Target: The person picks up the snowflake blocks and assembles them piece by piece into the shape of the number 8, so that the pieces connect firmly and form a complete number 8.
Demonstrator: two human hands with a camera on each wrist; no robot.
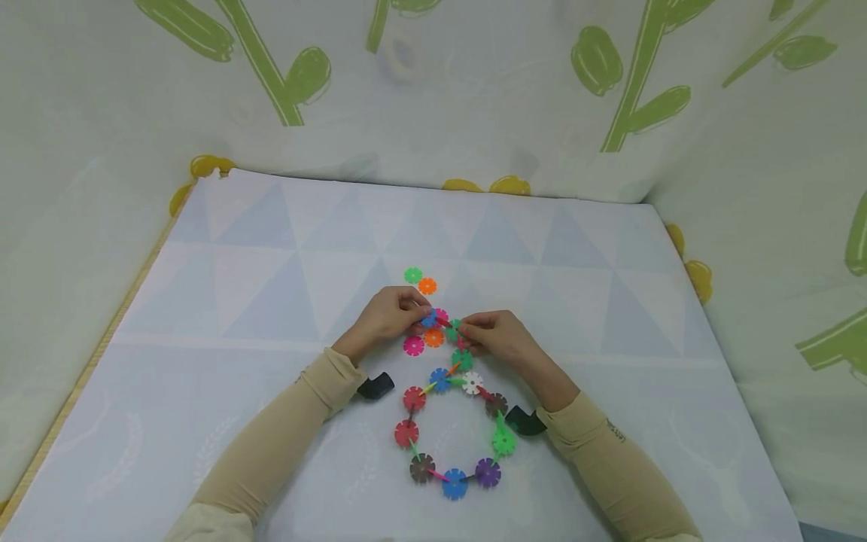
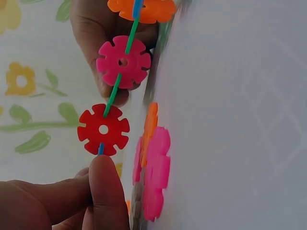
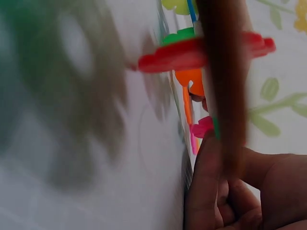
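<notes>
Flower-shaped plastic discs with slotted edges are joined into a chain; in the head view its lower part is a closed ring [image 1: 406, 433] lying on the table. From the ring's top, a short branch runs up between the hands. At the branch's end, my left hand [image 1: 391, 312] pinches a blue disc [image 1: 429, 319] between thumb and fingers. This disc is slotted into a red disc [image 2: 103, 129], seen face-on in the left wrist view. My right hand [image 1: 503, 336] pinches a green disc [image 1: 454, 330] just beside it. A pink disc [image 2: 123, 62] follows in the left wrist view.
Loose discs lie around the left hand: a green one [image 1: 413, 275] and an orange one [image 1: 427, 286] beyond it, a pink one [image 1: 414, 345] and another orange one [image 1: 433, 338] nearer. The pale patterned table [image 1: 203, 376] meets a leaf-print curtain [image 1: 460, 113] behind.
</notes>
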